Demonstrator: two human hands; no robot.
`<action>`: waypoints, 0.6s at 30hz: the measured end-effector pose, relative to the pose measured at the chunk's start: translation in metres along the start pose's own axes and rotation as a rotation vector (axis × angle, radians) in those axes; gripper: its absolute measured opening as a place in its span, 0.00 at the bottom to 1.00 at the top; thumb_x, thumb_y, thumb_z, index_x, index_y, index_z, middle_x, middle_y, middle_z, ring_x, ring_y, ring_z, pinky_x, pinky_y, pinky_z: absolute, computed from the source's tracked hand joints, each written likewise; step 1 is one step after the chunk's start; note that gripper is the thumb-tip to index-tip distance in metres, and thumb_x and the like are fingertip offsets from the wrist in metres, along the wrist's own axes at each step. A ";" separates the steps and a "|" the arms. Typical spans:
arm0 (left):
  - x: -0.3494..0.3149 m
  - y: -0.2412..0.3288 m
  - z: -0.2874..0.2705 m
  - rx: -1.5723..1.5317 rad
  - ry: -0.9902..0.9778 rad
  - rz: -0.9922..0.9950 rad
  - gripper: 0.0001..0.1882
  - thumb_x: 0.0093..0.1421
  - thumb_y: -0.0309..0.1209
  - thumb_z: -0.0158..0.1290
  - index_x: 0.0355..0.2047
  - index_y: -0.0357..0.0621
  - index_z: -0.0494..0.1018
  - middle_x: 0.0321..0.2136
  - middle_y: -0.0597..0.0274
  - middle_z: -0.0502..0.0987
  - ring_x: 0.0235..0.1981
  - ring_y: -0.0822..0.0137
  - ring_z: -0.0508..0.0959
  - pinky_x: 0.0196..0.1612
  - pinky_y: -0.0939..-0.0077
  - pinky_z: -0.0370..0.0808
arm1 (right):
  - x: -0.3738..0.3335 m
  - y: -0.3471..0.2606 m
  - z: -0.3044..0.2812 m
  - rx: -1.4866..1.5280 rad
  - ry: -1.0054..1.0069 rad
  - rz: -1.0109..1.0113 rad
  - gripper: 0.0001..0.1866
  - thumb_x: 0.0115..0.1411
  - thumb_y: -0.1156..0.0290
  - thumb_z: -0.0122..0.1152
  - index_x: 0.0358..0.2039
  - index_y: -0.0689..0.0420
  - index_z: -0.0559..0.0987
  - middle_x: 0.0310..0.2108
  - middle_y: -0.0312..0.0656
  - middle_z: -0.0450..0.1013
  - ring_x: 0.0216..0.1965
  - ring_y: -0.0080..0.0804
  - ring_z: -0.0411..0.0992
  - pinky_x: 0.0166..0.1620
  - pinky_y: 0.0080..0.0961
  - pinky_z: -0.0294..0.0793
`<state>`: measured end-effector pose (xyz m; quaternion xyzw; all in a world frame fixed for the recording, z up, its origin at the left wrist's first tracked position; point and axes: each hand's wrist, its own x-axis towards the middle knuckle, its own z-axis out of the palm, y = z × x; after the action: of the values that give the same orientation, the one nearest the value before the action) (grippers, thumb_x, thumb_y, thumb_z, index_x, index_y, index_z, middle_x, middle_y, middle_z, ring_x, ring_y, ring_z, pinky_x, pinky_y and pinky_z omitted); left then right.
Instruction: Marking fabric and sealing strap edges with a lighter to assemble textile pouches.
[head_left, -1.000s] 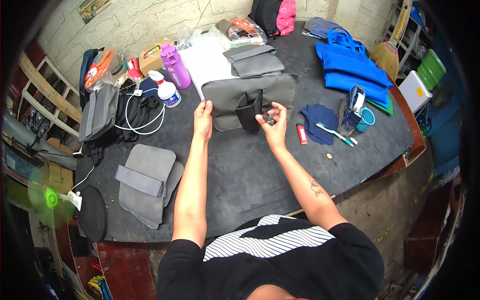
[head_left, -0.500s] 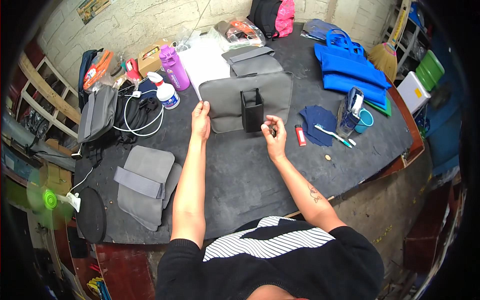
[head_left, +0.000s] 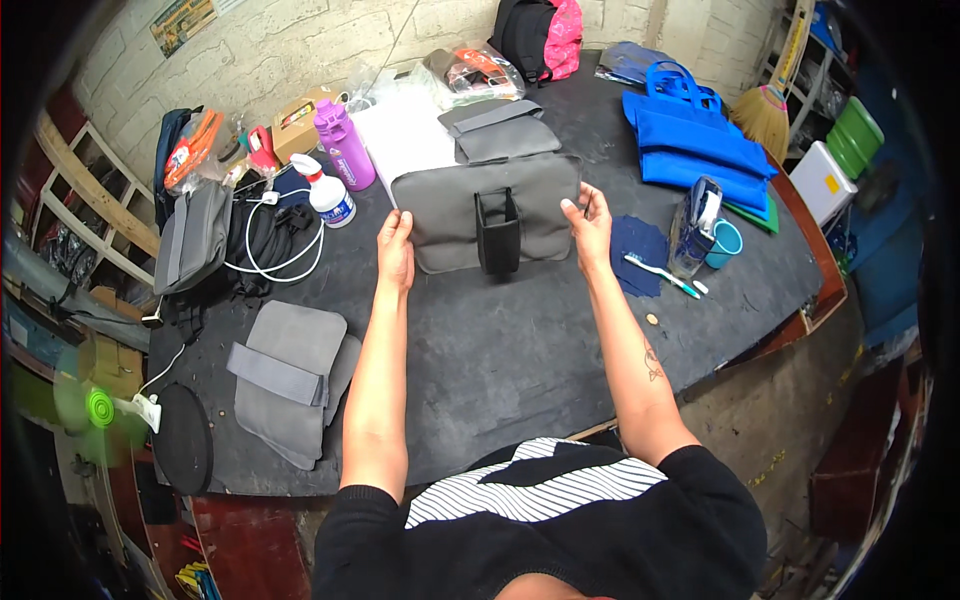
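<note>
Upright in front of me is a flat grey panel (head_left: 437, 222) with rounded corners, fabric or leather-like. A black open box-shaped holder (head_left: 498, 247) stands out from its middle. My left hand (head_left: 396, 248) pinches the panel's left edge, thumb toward me. At the right edge, my right hand (head_left: 592, 228) has its thumb on the near side and its fingers partly hidden behind. Another grey piece with a flap (head_left: 505, 135) lies just beyond the panel. More grey pieces with a wide strap (head_left: 290, 370) lie stacked at the near left.
Left of the panel stand a purple bottle (head_left: 343, 145) and a white spray bottle (head_left: 328, 195), near a white cable (head_left: 262, 262). To the right lie dark blue cloth pieces (head_left: 638, 245), a toothbrush (head_left: 662, 275), a teal cup (head_left: 724, 243) and blue bags (head_left: 700, 150). A small green fan (head_left: 100, 407) spins at left.
My right hand has moved from beside the black holder to the panel's right edge and taken hold there. The panel has shifted slightly left in view; my left hand keeps its grip.
</note>
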<state>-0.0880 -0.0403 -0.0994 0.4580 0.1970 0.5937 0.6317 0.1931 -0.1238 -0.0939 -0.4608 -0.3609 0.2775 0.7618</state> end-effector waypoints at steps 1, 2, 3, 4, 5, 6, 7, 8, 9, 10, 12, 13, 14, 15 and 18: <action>-0.001 0.004 0.006 0.015 0.051 0.011 0.10 0.62 0.30 0.50 0.42 0.41 0.71 0.39 0.67 0.74 0.43 0.74 0.70 0.51 0.77 0.63 | 0.003 0.001 -0.002 -0.002 -0.038 0.020 0.19 0.53 0.80 0.62 0.46 0.61 0.70 0.41 0.36 0.71 0.43 0.20 0.68 0.47 0.17 0.66; -0.003 0.011 0.010 0.032 0.108 0.025 0.11 0.61 0.28 0.51 0.43 0.40 0.70 0.39 0.66 0.74 0.43 0.72 0.70 0.51 0.76 0.63 | 0.002 -0.002 0.000 -0.004 -0.060 0.064 0.15 0.53 0.79 0.62 0.42 0.60 0.72 0.35 0.32 0.72 0.37 0.17 0.68 0.44 0.15 0.66; -0.004 0.015 0.014 0.034 0.110 0.030 0.11 0.61 0.28 0.51 0.43 0.40 0.70 0.39 0.66 0.74 0.43 0.72 0.70 0.51 0.76 0.63 | 0.001 -0.001 0.002 -0.001 -0.064 0.063 0.15 0.53 0.79 0.62 0.42 0.60 0.72 0.35 0.32 0.72 0.37 0.17 0.68 0.44 0.15 0.66; -0.004 0.018 0.017 0.390 0.245 0.253 0.14 0.59 0.26 0.51 0.46 0.40 0.68 0.42 0.65 0.72 0.45 0.72 0.69 0.52 0.75 0.62 | 0.000 0.001 0.004 0.026 -0.086 0.035 0.12 0.55 0.75 0.62 0.39 0.57 0.72 0.30 0.28 0.69 0.29 0.13 0.63 0.33 0.12 0.60; -0.005 0.023 0.026 0.744 0.377 0.476 0.17 0.57 0.24 0.52 0.48 0.39 0.67 0.46 0.65 0.70 0.47 0.72 0.68 0.54 0.75 0.61 | 0.000 0.001 0.005 0.052 -0.105 0.005 0.09 0.56 0.70 0.61 0.37 0.53 0.73 0.25 0.23 0.65 0.22 0.09 0.57 0.22 0.10 0.54; -0.009 0.038 0.057 0.934 0.418 0.683 0.14 0.55 0.21 0.52 0.43 0.37 0.69 0.41 0.61 0.73 0.44 0.68 0.71 0.50 0.73 0.65 | 0.003 0.001 -0.003 0.044 -0.093 0.000 0.09 0.56 0.70 0.61 0.37 0.53 0.73 0.25 0.23 0.65 0.22 0.09 0.57 0.22 0.10 0.54; -0.010 0.051 0.073 0.934 0.418 0.686 0.14 0.55 0.21 0.52 0.43 0.37 0.69 0.41 0.61 0.73 0.44 0.68 0.71 0.50 0.73 0.65 | 0.004 0.000 -0.004 0.024 -0.084 0.020 0.09 0.56 0.70 0.61 0.37 0.53 0.73 0.25 0.23 0.65 0.22 0.09 0.57 0.23 0.10 0.54; -0.010 0.061 0.084 1.017 0.241 0.763 0.11 0.55 0.21 0.52 0.40 0.38 0.71 0.38 0.60 0.74 0.41 0.65 0.73 0.47 0.72 0.67 | 0.005 0.000 -0.006 0.002 -0.075 0.043 0.08 0.57 0.69 0.61 0.36 0.52 0.73 0.25 0.23 0.65 0.22 0.09 0.57 0.23 0.09 0.54; -0.012 0.068 0.094 1.097 0.063 0.835 0.09 0.54 0.20 0.51 0.37 0.39 0.73 0.35 0.58 0.75 0.38 0.63 0.74 0.45 0.71 0.68 | 0.006 0.001 -0.007 0.002 -0.079 0.047 0.08 0.57 0.69 0.61 0.36 0.52 0.73 0.25 0.23 0.65 0.22 0.09 0.57 0.23 0.09 0.54; -0.008 0.070 0.108 1.111 -0.047 0.887 0.07 0.53 0.19 0.51 0.32 0.40 0.75 0.31 0.58 0.75 0.34 0.59 0.76 0.41 0.69 0.70 | 0.007 0.003 -0.008 0.000 -0.084 0.041 0.08 0.57 0.69 0.61 0.36 0.53 0.73 0.25 0.23 0.65 0.22 0.09 0.57 0.23 0.09 0.54; -0.001 0.067 0.119 1.211 -0.208 0.785 0.08 0.50 0.19 0.53 0.33 0.39 0.74 0.31 0.56 0.75 0.35 0.55 0.76 0.39 0.67 0.71 | 0.007 0.003 -0.005 0.003 -0.097 0.034 0.08 0.57 0.68 0.61 0.35 0.53 0.73 0.25 0.23 0.65 0.22 0.09 0.57 0.23 0.09 0.54; 0.000 0.063 0.125 1.235 -0.240 0.701 0.09 0.49 0.19 0.54 0.33 0.39 0.73 0.31 0.55 0.74 0.35 0.53 0.76 0.39 0.66 0.72 | 0.007 0.004 -0.004 0.009 -0.097 0.029 0.08 0.57 0.69 0.61 0.35 0.53 0.73 0.25 0.23 0.65 0.22 0.09 0.57 0.23 0.10 0.54; 0.001 0.057 0.127 1.234 -0.240 0.702 0.09 0.49 0.19 0.54 0.33 0.39 0.73 0.31 0.55 0.74 0.35 0.53 0.76 0.39 0.66 0.72 | 0.007 0.003 -0.004 0.015 -0.095 0.023 0.08 0.57 0.69 0.61 0.34 0.53 0.73 0.25 0.24 0.65 0.22 0.09 0.57 0.23 0.10 0.55; 0.003 0.050 0.128 1.285 -0.236 0.591 0.09 0.49 0.20 0.54 0.33 0.38 0.72 0.33 0.55 0.74 0.34 0.52 0.76 0.37 0.65 0.73 | 0.006 0.002 -0.003 0.014 -0.095 0.022 0.08 0.57 0.69 0.61 0.34 0.53 0.73 0.25 0.24 0.65 0.22 0.09 0.57 0.23 0.10 0.55; 0.005 0.040 0.136 1.428 -0.231 0.464 0.10 0.48 0.21 0.56 0.33 0.38 0.71 0.37 0.55 0.72 0.32 0.52 0.77 0.35 0.63 0.74 | 0.003 -0.002 -0.005 0.061 -0.112 0.029 0.03 0.57 0.72 0.59 0.32 0.54 0.74 0.23 0.23 0.64 0.23 0.10 0.56 0.24 0.11 0.54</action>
<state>-0.0020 -0.0871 0.0031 0.8446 0.3646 0.3878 0.0572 0.1990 -0.1241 -0.0929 -0.4262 -0.3877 0.3249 0.7500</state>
